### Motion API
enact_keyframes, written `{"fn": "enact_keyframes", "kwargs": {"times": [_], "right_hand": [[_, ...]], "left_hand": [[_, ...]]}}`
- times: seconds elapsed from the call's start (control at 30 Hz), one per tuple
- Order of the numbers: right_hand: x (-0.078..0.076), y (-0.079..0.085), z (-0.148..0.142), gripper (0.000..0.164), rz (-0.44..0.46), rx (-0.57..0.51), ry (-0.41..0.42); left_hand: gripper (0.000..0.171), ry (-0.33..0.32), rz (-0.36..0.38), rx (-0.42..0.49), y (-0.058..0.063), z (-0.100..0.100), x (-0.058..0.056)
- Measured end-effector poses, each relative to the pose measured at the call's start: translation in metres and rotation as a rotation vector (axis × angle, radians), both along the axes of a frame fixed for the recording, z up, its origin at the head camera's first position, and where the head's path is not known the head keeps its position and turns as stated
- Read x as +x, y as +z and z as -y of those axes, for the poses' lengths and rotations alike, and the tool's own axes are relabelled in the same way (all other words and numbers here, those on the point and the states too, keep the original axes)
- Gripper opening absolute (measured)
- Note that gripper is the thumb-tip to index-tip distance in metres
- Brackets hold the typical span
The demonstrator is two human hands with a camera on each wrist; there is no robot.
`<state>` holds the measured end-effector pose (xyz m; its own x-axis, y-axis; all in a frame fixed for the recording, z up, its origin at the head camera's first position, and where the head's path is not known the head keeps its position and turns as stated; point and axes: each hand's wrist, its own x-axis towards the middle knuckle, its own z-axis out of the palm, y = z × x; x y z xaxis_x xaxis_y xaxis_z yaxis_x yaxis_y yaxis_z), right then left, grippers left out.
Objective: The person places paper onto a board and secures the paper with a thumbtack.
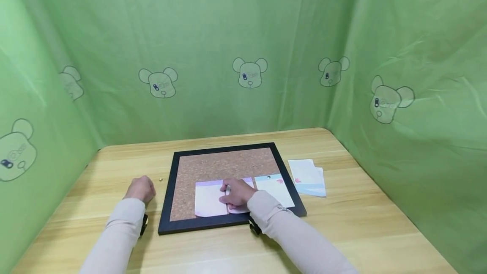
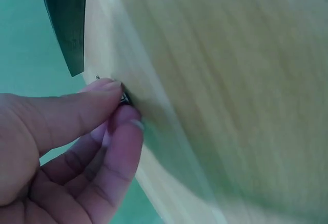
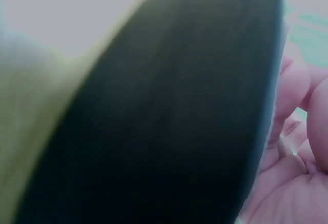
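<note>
My left hand (image 1: pixel 140 189) is over the table, left of a black-framed cork board (image 1: pixel 224 163). In the left wrist view its thumb and fingertips pinch a small shiny thumbtack (image 2: pixel 124 99), mostly hidden by the fingers. My right hand (image 1: pixel 237 192) rests with bent fingers on a purple-topped paper card (image 1: pixel 247 180) on the board. Whether those fingers hold anything is hidden. Beside it on the left lies another purple-topped card (image 1: pixel 210 200). To the right, a blue-topped card (image 1: pixel 279 191) has a tack (image 1: pixel 269 177) at its upper edge.
A gold-coloured tack (image 1: pixel 160 179) lies on the wooden table (image 1: pixel 354 219) between the left hand and the board. Several loose paper cards (image 1: pixel 307 176) overlap right of the board. Green curtains (image 1: pixel 205 33) enclose the back and sides. The black frame (image 3: pixel 169 106) fills much of the right wrist view.
</note>
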<state>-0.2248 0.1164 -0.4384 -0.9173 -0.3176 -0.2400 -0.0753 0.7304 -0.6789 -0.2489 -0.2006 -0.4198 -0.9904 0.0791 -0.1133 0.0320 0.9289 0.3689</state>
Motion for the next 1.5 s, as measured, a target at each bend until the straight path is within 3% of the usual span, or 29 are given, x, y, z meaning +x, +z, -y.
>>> {"fn": "enact_keyframes", "kwargs": {"times": [0.1, 0.3, 0.5, 0.6, 0.9, 1.17, 1.5], "right_hand": [[0.0, 0.0, 0.0, 0.02, -0.008, -0.005, 0.003], [0.0, -0.002, 0.0, 0.019, -0.002, -0.004, 0.004], [0.0, -0.002, 0.0, 0.02, -0.003, 0.009, 0.0], [-0.001, -0.002, 0.0, 0.02, -0.005, 0.01, 0.001], [-0.001, -0.004, -0.001, 0.02, -0.033, 0.01, 0.008], [0.0, -0.004, 0.0, 0.019, -0.009, -0.013, -0.004], [-0.002, -0.006, -0.001, 0.018, -0.017, -0.015, -0.001]], "left_hand": [[0.013, 0.007, 0.012, 0.018, 0.0, 0.0, 0.0], [0.023, 0.043, 0.015, 0.167, 0.005, -0.009, -0.002], [0.009, -0.018, -0.117, 0.228, 0.012, -0.026, -0.004], [0.004, -0.046, -0.147, 0.263, 0.016, -0.035, -0.006], [0.013, -0.081, -0.093, 0.319, 0.023, -0.061, -0.014], [0.008, -0.119, -0.072, 0.306, 0.018, -0.073, -0.016], [0.022, -0.147, -0.054, 0.35, 0.013, -0.088, -0.019]]}}
